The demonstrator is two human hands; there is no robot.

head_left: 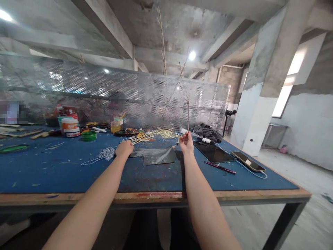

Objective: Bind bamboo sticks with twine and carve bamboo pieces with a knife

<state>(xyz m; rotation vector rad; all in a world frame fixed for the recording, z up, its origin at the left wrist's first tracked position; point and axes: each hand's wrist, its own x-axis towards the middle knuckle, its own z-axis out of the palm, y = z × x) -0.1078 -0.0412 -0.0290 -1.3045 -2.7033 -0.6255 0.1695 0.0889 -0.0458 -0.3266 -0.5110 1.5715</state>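
My right hand (186, 141) is raised over the table, its fingers pinched round the lower end of a thin upright stick (188, 116) with a darker tip. My left hand (124, 148) is closed at the left end of a grey sheet (159, 157); its fingertips are hidden, so I cannot tell what is in them. The sheet lies flat, with pale smears across it. Just left of that hand is a loose bundle of white-and-blue string (105, 155). Thin pale strips (166, 133) are heaped behind the sheet.
Right of my hands lie a black tablet (214, 152), a purple pen (220, 167), a phone (248, 161) with a white cable, a white case (206, 140) and dark cloth (208, 132). Paint jars (70, 127) and green tape (88, 135) stand left. A perforated metal screen (145, 100) rises behind.
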